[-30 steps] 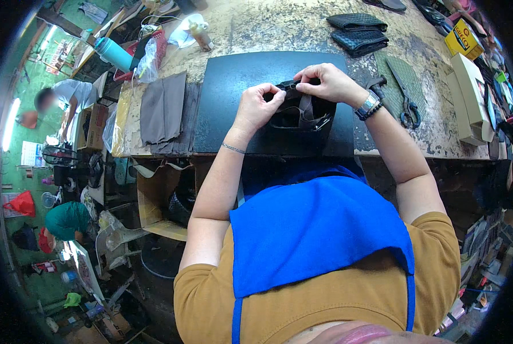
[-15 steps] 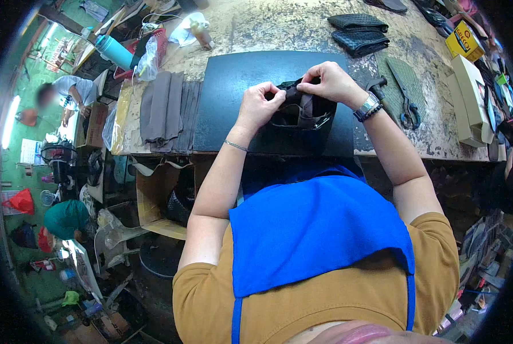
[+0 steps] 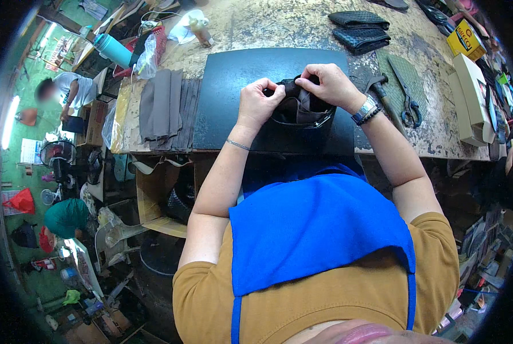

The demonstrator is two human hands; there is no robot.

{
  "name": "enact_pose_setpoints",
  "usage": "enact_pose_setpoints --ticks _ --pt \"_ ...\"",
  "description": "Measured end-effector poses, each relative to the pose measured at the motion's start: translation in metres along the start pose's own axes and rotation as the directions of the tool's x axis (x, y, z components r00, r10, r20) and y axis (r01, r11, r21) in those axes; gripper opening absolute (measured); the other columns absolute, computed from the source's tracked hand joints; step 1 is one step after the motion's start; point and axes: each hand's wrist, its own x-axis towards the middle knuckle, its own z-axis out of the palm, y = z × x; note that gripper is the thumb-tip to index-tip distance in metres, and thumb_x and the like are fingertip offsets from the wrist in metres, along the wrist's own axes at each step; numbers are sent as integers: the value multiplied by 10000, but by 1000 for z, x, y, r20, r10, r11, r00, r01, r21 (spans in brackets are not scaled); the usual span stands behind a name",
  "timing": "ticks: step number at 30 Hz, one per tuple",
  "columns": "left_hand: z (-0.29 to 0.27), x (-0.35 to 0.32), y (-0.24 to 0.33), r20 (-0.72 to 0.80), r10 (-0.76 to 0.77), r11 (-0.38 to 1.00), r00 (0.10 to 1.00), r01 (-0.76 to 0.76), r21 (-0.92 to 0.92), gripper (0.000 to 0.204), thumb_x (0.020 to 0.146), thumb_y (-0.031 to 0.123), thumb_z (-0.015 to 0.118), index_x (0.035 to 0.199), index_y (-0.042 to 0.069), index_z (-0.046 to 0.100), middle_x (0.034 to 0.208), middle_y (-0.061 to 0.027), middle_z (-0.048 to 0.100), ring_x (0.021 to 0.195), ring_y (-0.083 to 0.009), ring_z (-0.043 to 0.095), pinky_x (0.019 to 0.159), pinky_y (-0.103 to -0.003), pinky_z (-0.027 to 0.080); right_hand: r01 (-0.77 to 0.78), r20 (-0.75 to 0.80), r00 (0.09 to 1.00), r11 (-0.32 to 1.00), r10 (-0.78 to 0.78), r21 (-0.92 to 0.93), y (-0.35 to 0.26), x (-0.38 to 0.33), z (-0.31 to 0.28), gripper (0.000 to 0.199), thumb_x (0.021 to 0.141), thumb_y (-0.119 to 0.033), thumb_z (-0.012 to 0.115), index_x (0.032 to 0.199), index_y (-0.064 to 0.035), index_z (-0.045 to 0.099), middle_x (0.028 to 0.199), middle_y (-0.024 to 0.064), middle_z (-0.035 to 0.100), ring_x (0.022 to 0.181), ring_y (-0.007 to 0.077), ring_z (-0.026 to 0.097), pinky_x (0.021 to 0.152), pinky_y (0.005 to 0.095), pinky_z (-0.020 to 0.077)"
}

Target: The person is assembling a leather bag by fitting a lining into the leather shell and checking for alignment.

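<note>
Both hands work at the top edge of a black bag or pouch [image 3: 300, 133] with a dark grey-brown lining [image 3: 306, 113]. It rests on a smooth black board [image 3: 233, 74], close to the table's front edge. My left hand [image 3: 259, 102] is closed, thumb and forefinger pinching the far left part of the edge. Across from it, my right hand [image 3: 331, 86] pinches the same edge with thumb and fingers, a short gap from the left. The bag's mouth gapes toward me and shows folded lining. What lies inside is too dark to tell.
Grey fabric pieces [image 3: 162, 109] lie stacked left of the board. On the right are a hammer [image 3: 390, 109], large scissors [image 3: 405, 94] and a white box [image 3: 468, 106]. Black woven pieces [image 3: 359, 30] sit farther back. A turquoise bottle [image 3: 113, 51] stands far left; a co-worker [image 3: 76, 89] is beyond.
Both hands keep their pinch on the bag's edge with only slight shifts. The lining shows more folded and fuller in the mouth. At the left, the co-worker's arm has moved.
</note>
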Motion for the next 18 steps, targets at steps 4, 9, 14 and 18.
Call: enact_pose_setpoints --ticks 4,9,14,18 --pt "-1 2 1 -13 -14 995 1000 15 98 196 793 189 732 722 19 666 645 0 639 630 -33 532 570 -245 453 -2 14 1000 999 2 -33 -6 2 -1 224 837 -246 696 831 -23 667 748 164 666 695 273 658 623 351 497" --pt "-2 3 16 -4 -30 980 1000 30 195 194 758 195 751 725 27 660 646 -46 647 608 -75 560 577 -265 465 -29 36 999 999 31 -42 -6 2 -2 224 826 -257 687 822 -34 666 764 167 666 742 319 665 656 382 511" --pt "-3 4 19 -13 -52 974 999 54 222 148 779 186 715 810 45 682 769 -79 686 660 -109 601 617 -275 488 4 12 1000 998 -3 -70 -3 1 1 222 831 -236 699 808 -19 658 712 161 652 643 263 644 592 342 487" --pt "-1 5 9 95 -15 993 995 4 116 220 807 276 690 915 86 719 869 -132 699 710 -253 673 662 -352 528 -43 46 998 997 45 -58 -6 2 0 225 825 -262 683 826 -37 671 773 164 670 738 320 665 659 382 514"
